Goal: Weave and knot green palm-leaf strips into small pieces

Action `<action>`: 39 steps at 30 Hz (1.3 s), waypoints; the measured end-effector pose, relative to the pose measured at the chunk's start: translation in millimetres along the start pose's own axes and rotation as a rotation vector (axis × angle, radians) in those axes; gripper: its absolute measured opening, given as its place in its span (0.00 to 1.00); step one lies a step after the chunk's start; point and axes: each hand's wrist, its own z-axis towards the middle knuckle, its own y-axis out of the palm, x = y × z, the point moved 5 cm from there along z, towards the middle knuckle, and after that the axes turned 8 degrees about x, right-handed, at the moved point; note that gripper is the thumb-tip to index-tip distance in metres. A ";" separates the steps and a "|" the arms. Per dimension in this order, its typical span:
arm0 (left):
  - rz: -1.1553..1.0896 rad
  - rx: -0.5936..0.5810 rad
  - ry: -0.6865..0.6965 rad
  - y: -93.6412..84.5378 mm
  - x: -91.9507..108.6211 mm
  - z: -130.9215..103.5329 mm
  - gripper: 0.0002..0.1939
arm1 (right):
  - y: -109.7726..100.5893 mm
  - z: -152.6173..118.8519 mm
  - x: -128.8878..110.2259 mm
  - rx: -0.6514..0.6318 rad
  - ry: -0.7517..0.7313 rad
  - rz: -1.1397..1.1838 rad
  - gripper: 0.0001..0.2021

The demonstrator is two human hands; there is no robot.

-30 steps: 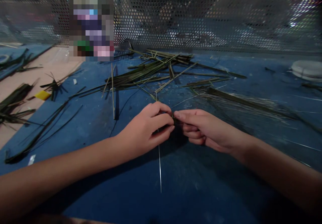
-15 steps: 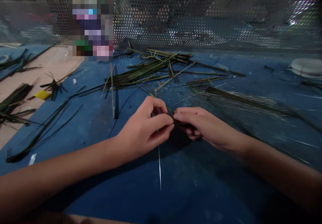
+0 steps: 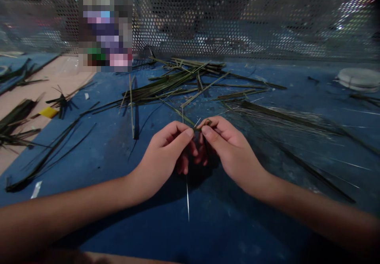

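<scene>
Over the middle of the blue work surface [image 3: 142, 232], my left hand [image 3: 170, 147] pinches a narrow green leaf strip [image 3: 198, 129] between thumb and forefinger. My right hand [image 3: 227, 149] closes on the same strip just to the right, where a small loop of it shows above the thumb. The fingertips of both hands are close together, their lower fingers curled in shadow. A thin shiny wire [image 3: 188, 200] extends below my left hand toward the front. Whether that wire is joined to the strip is hidden by the fingers.
Behind the hands lies a pile of long green leaf strips [image 3: 169, 82]. Fine wires [image 3: 285, 119] spread at the right, near a white round object [image 3: 359, 78]. A yellow piece [image 3: 48, 112] sits at the left. A perforated metal panel [image 3: 237, 26] stands along the back.
My right hand has turned, bringing its thumb on top of the strip. My left fingers have shifted slightly left and closed lower. The small green loop now shows.
</scene>
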 end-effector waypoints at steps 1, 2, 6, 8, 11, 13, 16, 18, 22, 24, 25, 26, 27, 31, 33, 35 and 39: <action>-0.010 -0.003 -0.021 0.4 -1.3 0.0 0.10 | -1.1 0.3 -0.6 0.001 -0.023 -0.029 0.05; -0.016 -0.009 -0.036 0.6 -2.5 0.2 0.10 | -2.5 0.7 -1.4 0.003 -0.047 -0.060 0.05; 0.012 -0.056 -0.036 -0.1 -3.6 1.1 0.11 | -6.3 3.3 -0.4 -0.074 0.009 -0.094 0.06; 0.027 -0.071 -0.042 -0.9 -3.0 1.5 0.11 | -7.1 4.3 0.9 -0.148 0.095 -0.050 0.07; 0.026 -0.099 -0.071 -0.3 -2.0 1.1 0.10 | -9.7 6.6 -2.4 -0.215 0.124 -0.051 0.07; 0.027 -0.117 -0.077 0.7 -0.9 0.6 0.10 | -11.5 8.0 -4.5 -0.251 0.140 -0.075 0.07; 0.068 -0.128 -0.030 1.0 1.9 0.3 0.09 | -13.5 7.6 -1.9 -0.327 0.271 -0.049 0.09; 0.105 -0.143 0.032 1.1 4.4 -0.2 0.08 | -14.2 5.7 2.0 -0.378 0.377 0.006 0.11; 0.062 -0.142 0.093 0.3 6.4 -0.9 0.09 | -12.3 1.0 8.9 -0.474 0.474 0.058 0.13; -0.006 -0.112 0.060 -1.1 5.5 -0.2 0.09 | -10.8 0.3 8.9 -0.481 0.444 0.048 0.13; -0.042 -0.096 0.038 -1.7 5.3 0.3 0.09 | -9.9 0.2 7.9 -0.478 0.417 0.027 0.13; -0.076 -0.080 0.017 -2.4 5.4 0.7 0.08 | -8.9 0.1 6.3 -0.476 0.388 -0.002 0.13; -0.108 -0.066 -0.001 -3.0 5.9 1.2 0.08 | -7.8 -0.2 4.4 -0.475 0.361 -0.039 0.12; -0.207 -0.031 -0.072 -4.1 8.2 1.7 0.09 | -5.0 -0.9 -7.0 -0.471 0.228 -0.241 0.10; -0.237 -0.030 -0.098 -4.0 9.0 1.5 0.10 | -4.6 -0.6 -13.0 -0.479 0.148 -0.340 0.10; -0.252 -0.040 -0.112 -3.6 9.4 1.7 0.10 | -4.8 0.0 -17.3 -0.495 0.088 -0.399 0.10; -0.238 -0.064 -0.087 -3.5 8.7 4.0 0.10 | -6.4 1.5 -20.4 -0.539 0.013 -0.498 0.12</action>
